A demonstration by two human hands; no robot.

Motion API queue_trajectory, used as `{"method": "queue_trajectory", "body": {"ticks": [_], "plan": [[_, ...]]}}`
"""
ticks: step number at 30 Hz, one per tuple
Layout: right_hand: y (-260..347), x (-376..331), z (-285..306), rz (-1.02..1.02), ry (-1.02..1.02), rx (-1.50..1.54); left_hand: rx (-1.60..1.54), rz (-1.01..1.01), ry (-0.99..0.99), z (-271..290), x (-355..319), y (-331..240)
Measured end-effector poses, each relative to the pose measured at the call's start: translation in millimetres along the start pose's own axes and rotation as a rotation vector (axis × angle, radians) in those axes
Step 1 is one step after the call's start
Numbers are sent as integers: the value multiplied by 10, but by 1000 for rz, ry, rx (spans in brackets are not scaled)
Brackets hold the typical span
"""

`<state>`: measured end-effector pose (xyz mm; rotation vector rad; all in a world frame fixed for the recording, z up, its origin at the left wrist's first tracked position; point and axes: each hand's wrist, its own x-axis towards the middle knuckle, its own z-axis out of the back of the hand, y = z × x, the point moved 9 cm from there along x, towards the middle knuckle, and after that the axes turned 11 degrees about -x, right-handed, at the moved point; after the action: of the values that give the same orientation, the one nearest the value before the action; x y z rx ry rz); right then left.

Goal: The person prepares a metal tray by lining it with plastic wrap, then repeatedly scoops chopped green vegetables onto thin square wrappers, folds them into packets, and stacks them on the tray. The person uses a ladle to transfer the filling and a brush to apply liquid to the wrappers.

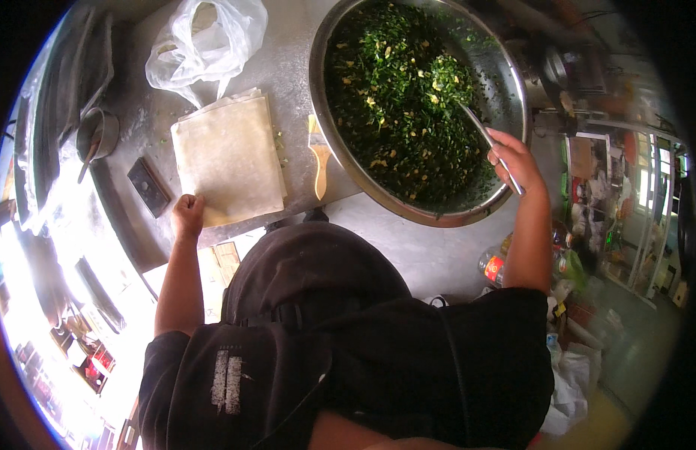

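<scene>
White plastic bag [205,41] behind dough sheets [228,157]

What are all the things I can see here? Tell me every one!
Metal bowl: one, silvery, top middle of the table, full of chopped green filling with yellow bits.
Spoon: one, metal, its tip in the filling.
Dough sheets: one stack, pale beige, left of the bowl.
Brush: one, wooden handle, between the sheets and the bowl.
Plastic bag: one, clear, top left.
Small pot: one, dark metal, far left.
Dark flat block: one, left of the sheets.
Table: one, grey metal.
Left hand: on the near corner of the sheets.
Right hand: holding the spoon.
</scene>
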<state>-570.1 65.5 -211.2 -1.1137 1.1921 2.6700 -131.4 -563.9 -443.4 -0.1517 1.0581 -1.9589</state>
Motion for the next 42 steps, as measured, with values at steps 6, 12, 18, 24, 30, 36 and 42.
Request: {"method": "queue_trajectory", "body": {"ticks": [6,12,18,24,30,36,42], "plan": [[294,-382,-326,19,12,72,-55,48,78,47,-77,-172],[403,-520,-878,16,94,107,-190,20,177,70,-143,-238],[596,-797,-1153,11,59,-4,-368,12,270,102,-202,-159],[1078,-1158,-1435,38,95,-140,-283,38,369,222,-292,-98],[1415,-1242,-2187,62,246,-135,43,-60,282,542,-248,-262],[1368,-974,-3334,121,502,-175,-219,-352,174,458,-191,-844],[1021,-627,-4319,133,473,-167,-297,-568,81,42,-48,-1221]]}}
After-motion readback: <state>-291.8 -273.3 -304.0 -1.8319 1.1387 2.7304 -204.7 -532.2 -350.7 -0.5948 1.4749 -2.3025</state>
